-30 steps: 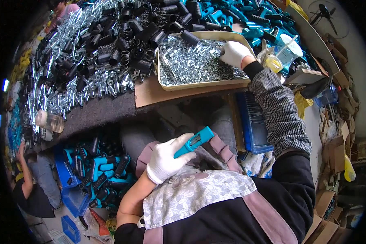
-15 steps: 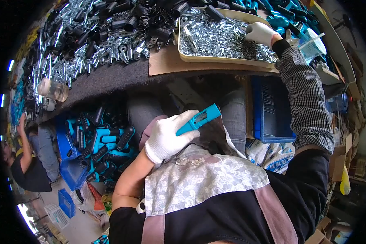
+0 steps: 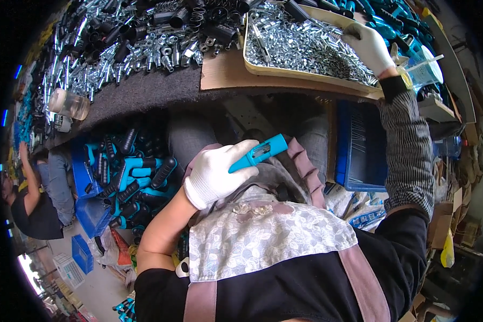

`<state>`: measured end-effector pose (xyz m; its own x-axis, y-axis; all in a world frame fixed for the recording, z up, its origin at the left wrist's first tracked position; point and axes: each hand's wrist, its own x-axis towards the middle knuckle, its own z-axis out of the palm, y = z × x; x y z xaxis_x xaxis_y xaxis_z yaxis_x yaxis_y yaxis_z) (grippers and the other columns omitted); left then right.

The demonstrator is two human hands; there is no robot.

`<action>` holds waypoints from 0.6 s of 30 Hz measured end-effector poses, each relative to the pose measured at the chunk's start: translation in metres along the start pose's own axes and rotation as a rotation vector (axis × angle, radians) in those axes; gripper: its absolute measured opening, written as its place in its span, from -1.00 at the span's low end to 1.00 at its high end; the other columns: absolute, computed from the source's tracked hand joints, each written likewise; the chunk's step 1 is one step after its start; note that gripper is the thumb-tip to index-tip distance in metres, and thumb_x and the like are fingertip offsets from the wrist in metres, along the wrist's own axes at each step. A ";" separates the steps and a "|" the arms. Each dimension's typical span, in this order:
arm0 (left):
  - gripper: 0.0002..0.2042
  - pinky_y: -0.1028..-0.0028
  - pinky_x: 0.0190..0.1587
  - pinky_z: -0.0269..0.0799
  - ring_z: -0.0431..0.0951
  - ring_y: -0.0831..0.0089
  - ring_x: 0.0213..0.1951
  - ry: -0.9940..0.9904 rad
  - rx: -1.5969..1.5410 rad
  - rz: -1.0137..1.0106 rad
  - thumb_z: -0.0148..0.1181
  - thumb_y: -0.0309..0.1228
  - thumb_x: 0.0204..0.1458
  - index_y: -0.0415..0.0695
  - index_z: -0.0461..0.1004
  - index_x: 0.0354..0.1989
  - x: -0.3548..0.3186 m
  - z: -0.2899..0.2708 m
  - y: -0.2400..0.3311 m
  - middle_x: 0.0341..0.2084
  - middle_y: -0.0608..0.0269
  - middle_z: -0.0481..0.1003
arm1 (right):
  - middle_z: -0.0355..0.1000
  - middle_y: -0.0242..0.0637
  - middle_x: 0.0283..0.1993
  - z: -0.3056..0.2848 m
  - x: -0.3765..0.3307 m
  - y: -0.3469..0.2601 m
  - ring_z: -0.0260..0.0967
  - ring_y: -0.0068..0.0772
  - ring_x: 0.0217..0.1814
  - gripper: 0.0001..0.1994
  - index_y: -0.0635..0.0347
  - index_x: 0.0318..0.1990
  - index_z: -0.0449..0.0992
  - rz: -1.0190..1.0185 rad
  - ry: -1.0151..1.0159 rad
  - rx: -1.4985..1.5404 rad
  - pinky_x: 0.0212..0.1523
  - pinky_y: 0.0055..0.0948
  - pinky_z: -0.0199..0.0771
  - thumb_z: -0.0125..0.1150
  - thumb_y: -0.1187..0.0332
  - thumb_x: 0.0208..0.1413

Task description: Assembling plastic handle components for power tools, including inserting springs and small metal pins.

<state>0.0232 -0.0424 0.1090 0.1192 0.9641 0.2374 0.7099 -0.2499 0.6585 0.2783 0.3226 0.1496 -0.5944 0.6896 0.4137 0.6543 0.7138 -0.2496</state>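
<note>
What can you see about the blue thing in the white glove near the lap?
The blue handle is a bright teal, boxy piece that looks like plastic, with a darker slot or window along its side. It points up and to the right, tilted, over the person's lap and below the table edge. The left hand, in a white glove, wraps around its lower end, so that part is hidden. Nothing else touches it.
</note>
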 end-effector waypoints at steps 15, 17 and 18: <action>-0.63 0.18 -0.31 0.53 0.62 0.05 -0.39 -0.079 0.045 -0.034 0.35 -0.27 -0.09 -0.08 0.51 -0.07 0.001 0.003 -0.011 -0.46 0.06 0.57 | 0.45 -0.23 -0.36 0.033 -0.121 -0.199 0.46 -0.09 -0.23 -0.90 0.10 -0.34 0.59 -0.456 -0.448 0.588 -0.19 -0.23 0.49 0.30 0.40 -0.06; -0.62 0.18 -0.31 0.54 0.62 0.05 -0.39 -0.083 0.035 -0.021 0.35 -0.26 -0.09 -0.08 0.52 -0.07 -0.001 0.006 -0.011 -0.46 0.05 0.57 | 0.44 -0.24 -0.37 0.034 -0.124 -0.200 0.45 -0.10 -0.24 -0.90 0.09 -0.35 0.59 -0.499 -0.414 0.566 -0.20 -0.23 0.48 0.30 0.40 -0.09; -0.62 0.19 -0.31 0.54 0.62 0.05 -0.38 -0.082 0.032 -0.011 0.36 -0.25 -0.09 -0.07 0.52 -0.07 -0.001 0.007 -0.012 -0.45 0.05 0.57 | 0.44 -0.25 -0.38 0.035 -0.124 -0.201 0.45 -0.11 -0.26 -0.89 0.09 -0.36 0.58 -0.561 -0.416 0.497 -0.22 -0.24 0.48 0.30 0.40 -0.11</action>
<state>0.0194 -0.0396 0.0959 0.1672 0.9712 0.1699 0.7330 -0.2377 0.6373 0.2042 0.0979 0.1181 -0.9556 0.1380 0.2603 -0.0109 0.8663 -0.4994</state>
